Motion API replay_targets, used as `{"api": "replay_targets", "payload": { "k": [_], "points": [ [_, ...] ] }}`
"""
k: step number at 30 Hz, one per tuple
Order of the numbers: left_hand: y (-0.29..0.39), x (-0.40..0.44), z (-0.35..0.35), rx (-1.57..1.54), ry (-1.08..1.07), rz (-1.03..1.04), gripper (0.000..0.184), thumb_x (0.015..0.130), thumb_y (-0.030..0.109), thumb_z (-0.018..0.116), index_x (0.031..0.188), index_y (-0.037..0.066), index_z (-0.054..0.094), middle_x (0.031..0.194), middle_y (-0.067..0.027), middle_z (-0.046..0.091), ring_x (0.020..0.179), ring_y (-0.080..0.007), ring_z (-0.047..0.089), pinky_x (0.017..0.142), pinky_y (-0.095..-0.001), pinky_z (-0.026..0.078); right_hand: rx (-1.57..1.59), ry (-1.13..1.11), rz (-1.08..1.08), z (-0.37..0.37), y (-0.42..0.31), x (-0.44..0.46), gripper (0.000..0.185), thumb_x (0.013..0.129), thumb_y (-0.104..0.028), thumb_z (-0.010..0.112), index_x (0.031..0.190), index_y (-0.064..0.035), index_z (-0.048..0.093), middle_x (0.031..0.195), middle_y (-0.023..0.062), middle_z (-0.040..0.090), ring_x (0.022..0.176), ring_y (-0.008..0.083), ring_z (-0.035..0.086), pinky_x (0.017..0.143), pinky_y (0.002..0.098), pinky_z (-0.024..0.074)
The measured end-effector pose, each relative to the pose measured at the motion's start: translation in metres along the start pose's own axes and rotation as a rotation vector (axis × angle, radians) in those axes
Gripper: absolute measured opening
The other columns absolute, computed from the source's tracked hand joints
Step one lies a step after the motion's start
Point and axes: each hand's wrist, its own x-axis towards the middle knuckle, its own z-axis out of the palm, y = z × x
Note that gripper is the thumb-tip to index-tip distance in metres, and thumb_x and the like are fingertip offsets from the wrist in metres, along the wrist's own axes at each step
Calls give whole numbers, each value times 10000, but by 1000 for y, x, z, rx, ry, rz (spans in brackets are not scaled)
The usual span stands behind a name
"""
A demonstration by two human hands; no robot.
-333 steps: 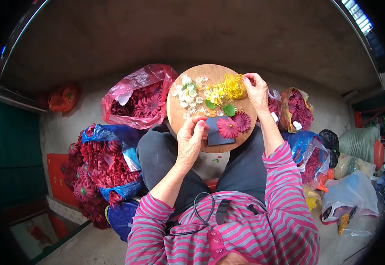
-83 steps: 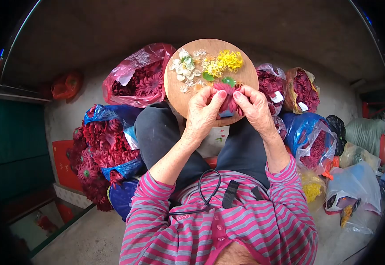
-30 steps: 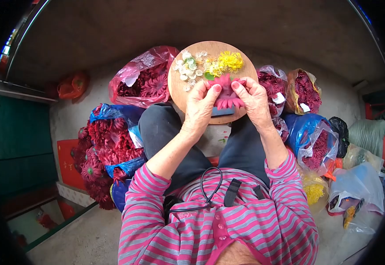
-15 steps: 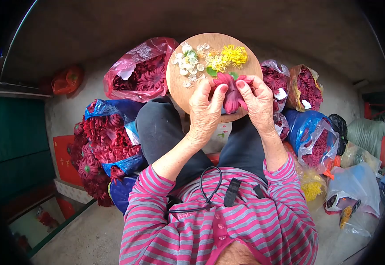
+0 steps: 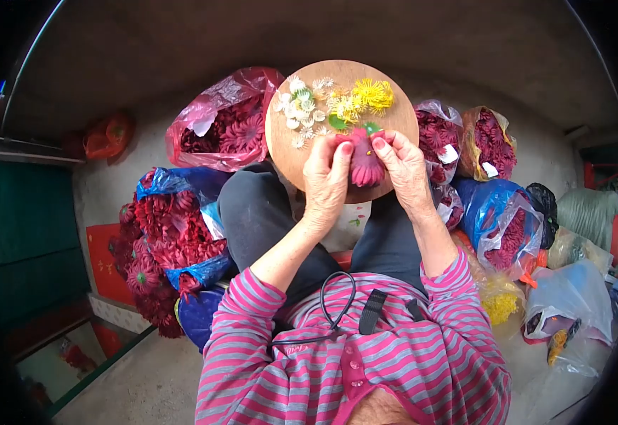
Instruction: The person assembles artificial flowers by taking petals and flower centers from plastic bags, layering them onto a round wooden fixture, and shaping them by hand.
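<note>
Between both hands a dark pink flower [image 5: 367, 164] is pinched at its petals, over the near edge of a round wooden board [image 5: 287, 159]. My left hand [image 5: 329, 173] grips its left side with thumb and fingers; my right hand [image 5: 402, 166] grips its right side. A small yellow spot shows near the flower's centre. On the board lie white flower pieces [image 5: 299, 108] at the left, yellow pieces [image 5: 372, 95] at the upper right and a green leaf-like piece [image 5: 337, 122] in the middle. Another green piece [image 5: 372, 128] shows just beyond the held flower.
Dark pink flowers fill a pink bag [image 5: 256, 88] at the upper left and a blue bag [image 5: 174, 183] at the left. More bags of them, among them another blue bag [image 5: 484, 205], stand at the right. A whitish plastic bag [image 5: 571, 301] lies at the lower right.
Earlier my hands were apart, with flowers lying on a dark pad on the board. Since then both hands have closed on a flower, and its petals are now turned downward with a yellow spot showing.
</note>
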Motion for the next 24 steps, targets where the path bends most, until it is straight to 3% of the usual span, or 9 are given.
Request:
{"api": "replay_targets", "payload": {
  "k": [4, 8, 12, 18, 24],
  "points": [
    [6, 8, -14, -138, 72, -41, 142, 859, 75, 627, 984, 13, 600, 920, -61, 600, 756, -154, 557, 710, -263, 462, -296, 98, -161, -9, -17, -3, 240, 946, -154, 541, 1130, -3, 572, 1041, 69, 614, 862, 125, 561, 791, 213, 449],
    [12, 8, -14, 294, -42, 387, 191, 830, 59, 632, 1013, 12, 602, 960, -82, 594, 781, -188, 566, 746, -272, 463, -665, 55, -607, 7, -29, -9, 292, 928, -157, 529, 1164, 13, 547, 1053, 125, 616, 876, 231, 598, 826, 315, 472],
    [-5, 4, -4, 222, -74, 345, 219, 813, 39, 630, 1028, 10, 603, 952, -100, 599, 771, -204, 568, 729, -272, 466, -519, -9, -555, 29, 22, -4, 325, 949, -226, 481, 1151, 19, 547, 1058, 139, 617, 923, 268, 594, 836, 344, 466],
    [3, -12, -5, 139, -99, 235, 241, 811, 21, 620, 1051, 5, 607, 928, -103, 614, 735, -194, 563, 671, -267, 460, -327, -125, -383, 18, 8, -6, 342, 966, -271, 442, 1137, 3, 556, 1067, 142, 621, 922, 263, 600, 837, 340, 470],
    [12, -37, -48, 299, -378, 138, 290, 818, 10, 608, 1108, 2, 603, 893, -92, 628, 690, -181, 561, 616, -256, 452, -588, -127, -514, -24, -3, 1, 319, 972, -262, 444, 1147, -24, 565, 1063, 141, 624, 922, 263, 607, 851, 338, 475]
  ]
}}
